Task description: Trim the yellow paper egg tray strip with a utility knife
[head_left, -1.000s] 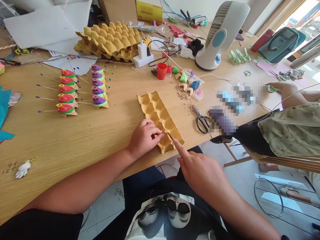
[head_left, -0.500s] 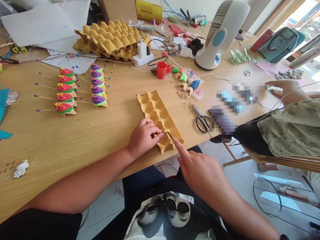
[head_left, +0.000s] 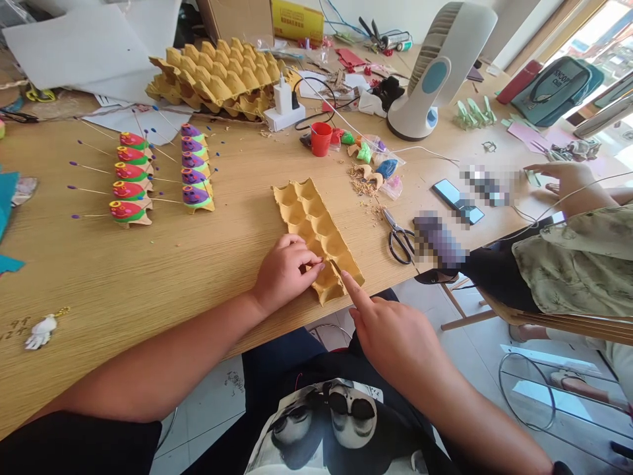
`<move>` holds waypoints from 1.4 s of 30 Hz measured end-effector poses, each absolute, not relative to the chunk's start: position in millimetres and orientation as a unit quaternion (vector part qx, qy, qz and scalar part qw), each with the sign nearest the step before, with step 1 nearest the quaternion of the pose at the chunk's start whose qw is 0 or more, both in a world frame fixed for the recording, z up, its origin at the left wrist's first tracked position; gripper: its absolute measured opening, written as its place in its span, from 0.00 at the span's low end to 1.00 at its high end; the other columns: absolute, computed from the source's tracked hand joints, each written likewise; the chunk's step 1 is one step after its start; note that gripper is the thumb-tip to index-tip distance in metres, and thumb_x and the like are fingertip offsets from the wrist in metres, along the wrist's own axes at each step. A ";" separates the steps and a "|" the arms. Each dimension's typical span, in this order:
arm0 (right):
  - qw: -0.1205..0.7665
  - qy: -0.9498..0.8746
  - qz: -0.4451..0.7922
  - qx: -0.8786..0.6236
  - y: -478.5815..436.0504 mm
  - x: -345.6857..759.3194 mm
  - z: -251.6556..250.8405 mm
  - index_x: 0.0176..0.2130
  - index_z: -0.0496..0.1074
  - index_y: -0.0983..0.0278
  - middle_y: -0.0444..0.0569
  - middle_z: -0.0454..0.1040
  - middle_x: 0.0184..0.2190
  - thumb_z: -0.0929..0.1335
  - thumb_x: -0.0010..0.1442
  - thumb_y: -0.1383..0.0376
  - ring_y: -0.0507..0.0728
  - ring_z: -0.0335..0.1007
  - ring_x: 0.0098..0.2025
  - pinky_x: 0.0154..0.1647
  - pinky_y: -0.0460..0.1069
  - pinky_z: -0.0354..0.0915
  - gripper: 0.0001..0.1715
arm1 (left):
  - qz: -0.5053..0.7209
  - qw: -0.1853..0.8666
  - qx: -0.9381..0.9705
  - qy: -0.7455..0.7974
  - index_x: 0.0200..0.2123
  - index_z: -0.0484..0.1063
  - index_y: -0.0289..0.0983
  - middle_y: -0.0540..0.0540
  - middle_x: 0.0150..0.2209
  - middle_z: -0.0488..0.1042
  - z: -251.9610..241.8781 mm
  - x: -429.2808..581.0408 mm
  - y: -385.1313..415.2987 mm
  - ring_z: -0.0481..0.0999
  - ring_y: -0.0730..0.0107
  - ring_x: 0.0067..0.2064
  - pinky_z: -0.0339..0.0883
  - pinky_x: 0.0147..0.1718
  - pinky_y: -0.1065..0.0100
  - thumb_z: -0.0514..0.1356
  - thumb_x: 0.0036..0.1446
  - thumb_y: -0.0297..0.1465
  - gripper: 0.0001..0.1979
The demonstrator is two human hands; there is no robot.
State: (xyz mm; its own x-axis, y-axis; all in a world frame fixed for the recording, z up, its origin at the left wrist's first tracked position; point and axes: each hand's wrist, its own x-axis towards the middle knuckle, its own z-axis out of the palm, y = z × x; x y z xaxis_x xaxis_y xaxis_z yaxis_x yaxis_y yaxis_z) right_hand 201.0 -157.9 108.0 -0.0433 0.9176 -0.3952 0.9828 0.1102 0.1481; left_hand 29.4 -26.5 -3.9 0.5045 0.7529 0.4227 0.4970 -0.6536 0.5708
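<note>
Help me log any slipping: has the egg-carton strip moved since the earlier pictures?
No, not visibly. Judged against the black-handled scissors lying beside it, the egg-carton strip keeps the same place and slant.

The left hand [head_left: 285, 272] pins an egg carton [head_left: 316, 221] at the worktop's [head_left: 217, 264] near edge; the right hand [head_left: 395, 330] holds a thin blade [head_left: 335, 266] to it, forefinger extended. Scissors [head_left: 394, 226] lie rightward along that edge. Stacked trays [head_left: 212, 69] sit toward the back edge, behind two rows of painted figures [head_left: 129, 173].
</note>
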 end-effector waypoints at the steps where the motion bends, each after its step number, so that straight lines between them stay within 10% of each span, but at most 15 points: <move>1: 0.202 0.719 -0.077 0.660 -157.7 199.8 107.4 0.75 0.43 0.59 0.45 0.80 0.31 0.63 0.68 0.65 0.55 0.77 0.29 0.20 0.50 0.47 0.43 | 0.334 0.190 0.846 0.369 0.31 0.80 0.40 0.47 0.30 0.80 -3.9 29.4 -26.5 0.70 0.57 0.50 0.71 0.48 0.59 0.64 0.60 0.33 0.07; 42: 0.185 0.718 -0.081 0.666 -137.3 191.6 95.1 0.74 0.44 0.60 0.48 0.82 0.33 0.59 0.72 0.63 0.56 0.80 0.33 0.25 0.46 0.60 0.37 | 0.327 0.199 0.845 0.375 0.28 0.79 0.41 0.47 0.28 0.79 -4.7 28.8 -24.9 0.71 0.56 0.50 0.70 0.48 0.58 0.63 0.61 0.35 0.09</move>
